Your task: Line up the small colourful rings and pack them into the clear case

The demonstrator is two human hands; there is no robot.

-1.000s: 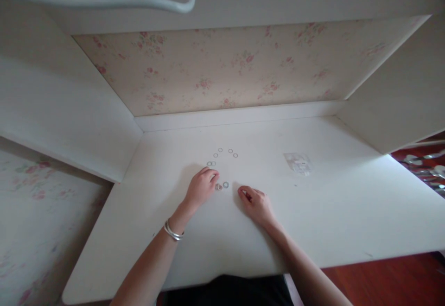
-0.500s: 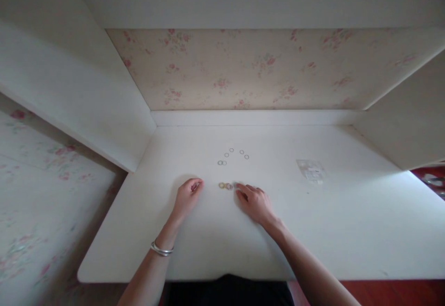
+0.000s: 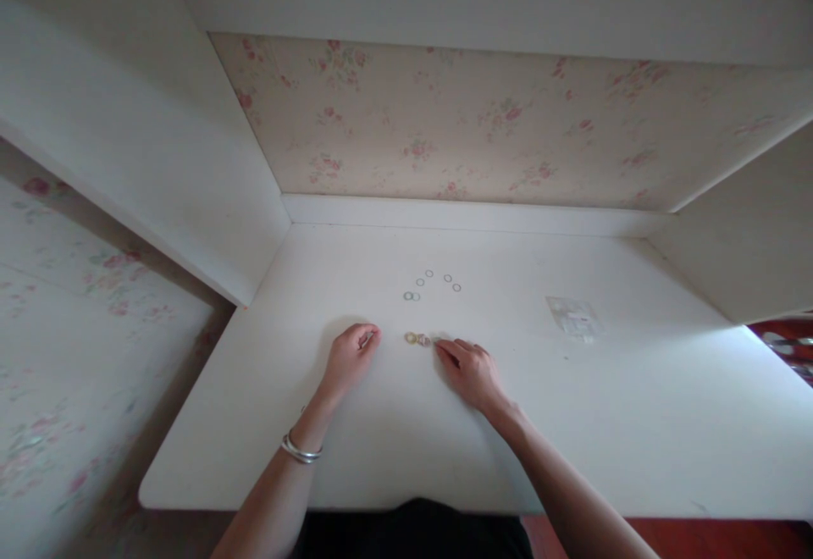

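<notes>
A white desk (image 3: 572,440) with a rounded near left corner spans the scene. Along its far edge runs a low white backboard (image 3: 470,210), below cream floral wallpaper (image 3: 381,118) with pink roses. White side panels (image 3: 146,144) flank it left and right. More floral wallpaper covers the far-left wall (image 3: 57,373), partly shadowed. Reddish flooring (image 3: 730,532) shows near right. The light is soft and dim.

On the white surface (image 3: 635,432) we see six thin rings (image 3: 412,296) in a loose arc, some coloured rings (image 3: 419,340) nearer the front, and a clear bag (image 3: 572,319) rightward.
</notes>
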